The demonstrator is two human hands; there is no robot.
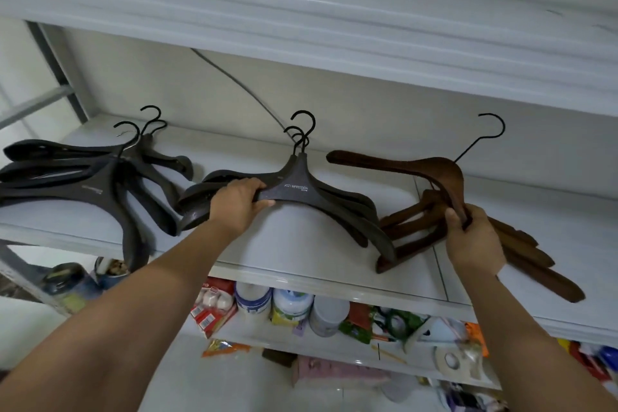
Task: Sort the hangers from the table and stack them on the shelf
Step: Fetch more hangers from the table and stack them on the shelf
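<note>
Item 1. Middle stack of dark grey hangers (311, 192), plastic, broad-shouldered, pale lettering below the neck. It lies on the white shelf (301, 264) at centre, hooks towards the back wall, arms fanned towards the front edge. The left hand (239, 201) grips the stack's left arm just beside the neck, with fingers curled over the top and the thumb pressed beneath.

Item 2. Brown wooden hangers (418, 167), on the same shelf at the right, just beside item 1. The arms are spread and overlapping, and some ends project past the shelf's front edge. The uppermost one's black hook points up and back. The right hand (475, 237) holds this pile near its middle, fingers wrapped round the wood. How many hangers it holds cannot be told.

Item 3. Left stack of dark hangers (100, 184), same shelf, far left, loosely piled, one arm overhanging the front edge. No hand touches it.

Item 4. Upper shelf board (301, 27), white, directly above.

Item 5. Grey cable (234, 80), running along the back wall behind item 1.

Item 6. Lower shelf contents: white jars (287, 304), a red packet (214, 308), a tape roll (449, 359) and mixed coloured packaging, blurred.
</note>
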